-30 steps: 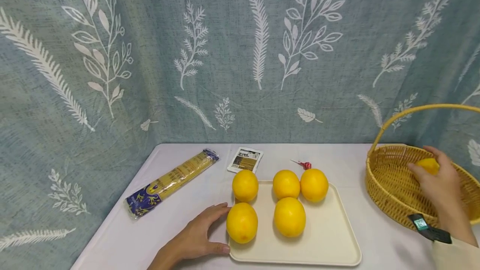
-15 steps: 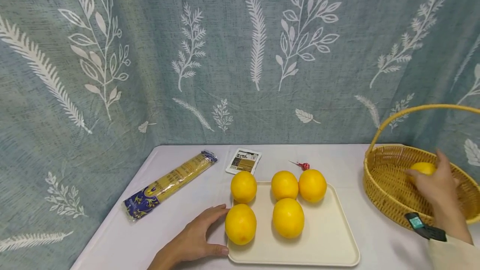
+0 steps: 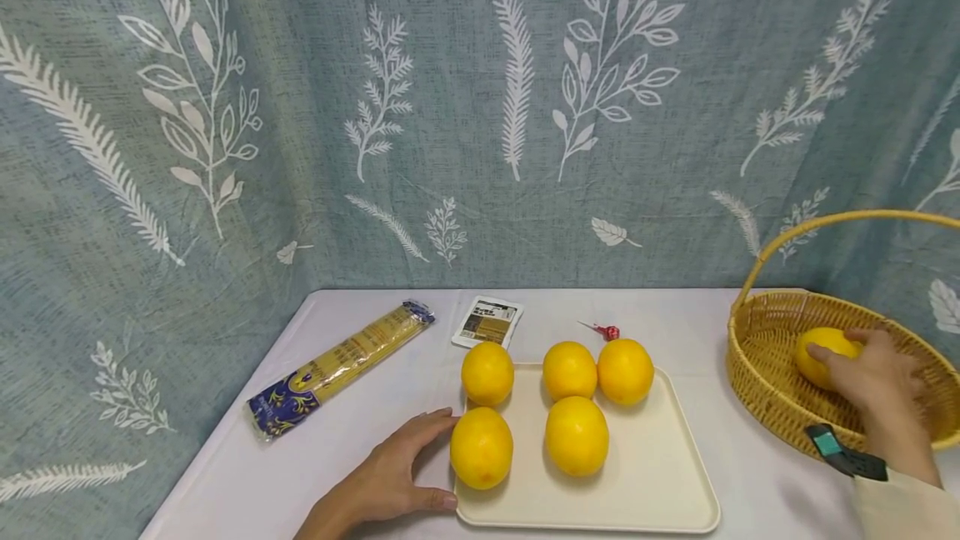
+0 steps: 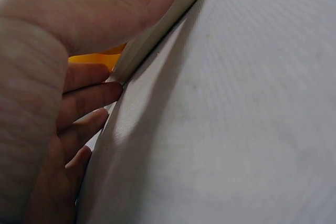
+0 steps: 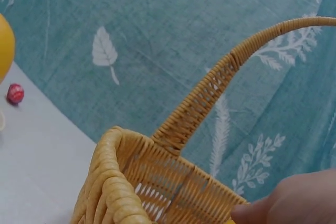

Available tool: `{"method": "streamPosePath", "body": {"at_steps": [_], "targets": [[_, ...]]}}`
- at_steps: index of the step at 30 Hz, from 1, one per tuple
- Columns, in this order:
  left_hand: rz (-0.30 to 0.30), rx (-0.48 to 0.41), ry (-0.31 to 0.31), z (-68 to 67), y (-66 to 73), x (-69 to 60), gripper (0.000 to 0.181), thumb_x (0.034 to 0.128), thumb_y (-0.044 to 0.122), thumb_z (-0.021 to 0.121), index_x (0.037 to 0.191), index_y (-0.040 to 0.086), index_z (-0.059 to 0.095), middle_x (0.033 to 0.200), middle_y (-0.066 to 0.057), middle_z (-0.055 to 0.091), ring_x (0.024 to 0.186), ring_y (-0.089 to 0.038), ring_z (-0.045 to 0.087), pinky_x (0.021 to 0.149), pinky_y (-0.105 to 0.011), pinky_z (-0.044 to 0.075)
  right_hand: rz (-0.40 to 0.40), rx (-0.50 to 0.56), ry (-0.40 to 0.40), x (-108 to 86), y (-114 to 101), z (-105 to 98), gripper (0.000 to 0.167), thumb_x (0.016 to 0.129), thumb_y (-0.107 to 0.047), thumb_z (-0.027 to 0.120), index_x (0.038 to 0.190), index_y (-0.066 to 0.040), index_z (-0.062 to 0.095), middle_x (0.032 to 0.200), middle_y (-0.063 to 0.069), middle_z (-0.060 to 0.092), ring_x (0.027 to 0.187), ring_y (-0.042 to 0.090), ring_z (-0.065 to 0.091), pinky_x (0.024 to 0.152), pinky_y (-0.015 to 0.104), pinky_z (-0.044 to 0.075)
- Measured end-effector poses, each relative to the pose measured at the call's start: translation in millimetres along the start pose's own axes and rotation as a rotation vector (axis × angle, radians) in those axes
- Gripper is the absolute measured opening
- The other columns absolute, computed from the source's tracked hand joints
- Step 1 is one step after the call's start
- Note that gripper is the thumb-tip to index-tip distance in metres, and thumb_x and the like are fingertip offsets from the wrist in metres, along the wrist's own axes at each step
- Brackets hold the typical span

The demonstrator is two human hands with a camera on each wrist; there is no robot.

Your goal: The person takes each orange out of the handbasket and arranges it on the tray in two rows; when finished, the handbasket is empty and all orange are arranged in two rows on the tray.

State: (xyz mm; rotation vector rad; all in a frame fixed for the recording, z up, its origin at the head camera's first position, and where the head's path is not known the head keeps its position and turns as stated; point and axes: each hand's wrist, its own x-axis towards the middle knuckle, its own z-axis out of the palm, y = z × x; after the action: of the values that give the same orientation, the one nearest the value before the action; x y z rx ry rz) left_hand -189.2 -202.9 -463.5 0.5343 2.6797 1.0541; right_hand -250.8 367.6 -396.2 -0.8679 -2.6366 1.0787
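In the head view my left hand [image 3: 397, 473] lies at the left edge of a cream tray [image 3: 645, 490], fingers spread and thumb at the rim. Close to its fingertips is an orange [image 3: 482, 448]; several more oranges sit on the tray, among them a front-right orange [image 3: 577, 436]. The left wrist view shows the thumb [image 4: 131, 11] across the tray's rim. My right hand [image 3: 885, 373] is inside a wicker basket [image 3: 765, 398], somewhat blurred, with thumb and fingers around an orange [image 3: 810, 365]. The right wrist view shows only its thumb [image 5: 294, 203] and a sliver of yellow.
The basket's tall arched handle [image 3: 840, 222] rises above the right hand. Behind the tray lie a red-wrapped lollipop [image 3: 611, 332] and a white-edged packet [image 3: 487, 322]. A bag of spaghetti [image 3: 341, 369] lies at the left. A patterned curtain [image 3: 450, 107] hangs behind the table.
Inside the basket, the right hand and the orange have shifted left and slightly toward the near side; more of the orange shows. The left hand and the tray's oranges stay put.
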Motion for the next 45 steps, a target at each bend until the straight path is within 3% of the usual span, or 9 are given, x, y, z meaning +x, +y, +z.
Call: {"method": "streamPosePath", "body": {"at_steps": [4, 8, 11, 15, 19, 24, 34, 38, 45], "targets": [[0.002, -0.002, 0.001, 0.3, 0.7, -0.8, 0.094, 0.067, 0.058, 0.087, 0.147, 0.023, 0.052, 0.16, -0.011, 0.039, 0.148, -0.043, 0.032, 0.116, -0.073, 0.023, -0.088, 0.006, -0.041, 0.4, 1, 1, 0.067, 0.101, -0.027, 0.058, 0.142, 0.015, 0.026, 0.133, 0.045, 0.031, 0.113, 0.056, 0.04, 0.083, 0.061, 0.048], [-0.005, -0.009, 0.004, 0.4, 1.2, -1.5, 0.094, 0.0668, 0.058, 0.087, 0.147, 0.023, 0.052, 0.161, -0.011, 0.039, 0.148, -0.043, 0.032, 0.117, -0.073, 0.022, -0.233, -0.055, -0.083, 4.1, 3, -1, 0.065, 0.092, -0.019, 0.071, 0.13, 0.016, 0.032, 0.121, 0.042, 0.038, 0.101, 0.052, 0.045, 0.075, 0.053, 0.048], [-0.01, -0.012, 0.006, 0.6, 1.2, -1.8, 0.094, 0.0667, 0.058, 0.087, 0.147, 0.023, 0.052, 0.161, -0.01, 0.039, 0.148, -0.043, 0.031, 0.117, -0.073, 0.022, -0.318, -0.098, -0.124, 5.9, 5, -3, 0.079, 0.085, -0.02, 0.079, 0.136, 0.019, 0.033, 0.124, 0.045, 0.037, 0.102, 0.053, 0.045, 0.076, 0.054, 0.048], [-0.011, -0.019, 0.003, 1.0, 1.3, -2.0, 0.094, 0.0669, 0.058, 0.088, 0.147, 0.023, 0.052, 0.161, -0.011, 0.039, 0.148, -0.043, 0.031, 0.117, -0.073, 0.022, -0.358, -0.141, -0.153, 5.2, 5, -6, 0.086, 0.081, -0.025, 0.082, 0.138, 0.02, 0.037, 0.126, 0.046, 0.036, 0.101, 0.052, 0.045, 0.073, 0.051, 0.048], [-0.014, -0.023, -0.002, 1.3, 1.3, -2.2, 0.095, 0.0668, 0.058, 0.088, 0.147, 0.022, 0.052, 0.161, -0.011, 0.038, 0.148, -0.043, 0.031, 0.116, -0.073, 0.022, -0.334, -0.142, -0.159, 2.2, 5, -5, 0.084, 0.08, -0.025, 0.083, 0.14, 0.016, 0.039, 0.126, 0.043, 0.042, 0.1, 0.05, 0.049, 0.073, 0.05, 0.049], [-0.008, -0.015, -0.004, 0.7, 1.0, -3.0, 0.095, 0.0671, 0.059, 0.087, 0.148, 0.023, 0.051, 0.161, -0.012, 0.039, 0.148, -0.044, 0.032, 0.116, -0.073, 0.023, -0.325, -0.111, -0.128, -4.5, 4, -3, 0.084, 0.079, -0.02, 0.082, 0.143, 0.012, 0.039, 0.134, 0.041, 0.042, 0.104, 0.052, 0.049, 0.076, 0.056, 0.049], [0.022, -0.012, 0.014, -1.1, -1.5, -4.3, 0.096, 0.0672, 0.058, 0.087, 0.148, 0.021, 0.052, 0.16, -0.014, 0.039, 0.147, -0.045, 0.033, 0.116, -0.073, 0.022, -0.447, 0.019, 0.043, -23.3, -6, 2, 0.081, 0.075, -0.006, 0.08, 0.146, 0.006, 0.044, 0.142, 0.037, 0.038, 0.115, 0.057, 0.044, 0.079, 0.065, 0.049], [0.018, -0.009, 0.012, -1.7, -1.1, -3.7, 0.096, 0.0672, 0.058, 0.087, 0.148, 0.021, 0.051, 0.16, -0.014, 0.039, 0.147, -0.045, 0.033, 0.116, -0.074, 0.023, -0.47, 0.042, 0.056, -34.2, -16, -2, 0.083, 0.075, -0.012, 0.084, 0.147, 0.004, 0.045, 0.146, 0.034, 0.038, 0.117, 0.055, 0.044, 0.076, 0.06, 0.051], [0.014, 0.001, 0.005, -1.3, -0.1, -1.1, 0.095, 0.0677, 0.059, 0.086, 0.147, 0.02, 0.052, 0.16, -0.013, 0.039, 0.147, -0.045, 0.032, 0.116, -0.073, 0.023, -0.571, -0.011, 0.057, -54.6, -36, -7, 0.08, 0.084, -0.03, 0.083, 0.147, 0.002, 0.047, 0.14, 0.034, 0.043, 0.109, 0.051, 0.044, 0.065, 0.038, 0.047]]}}
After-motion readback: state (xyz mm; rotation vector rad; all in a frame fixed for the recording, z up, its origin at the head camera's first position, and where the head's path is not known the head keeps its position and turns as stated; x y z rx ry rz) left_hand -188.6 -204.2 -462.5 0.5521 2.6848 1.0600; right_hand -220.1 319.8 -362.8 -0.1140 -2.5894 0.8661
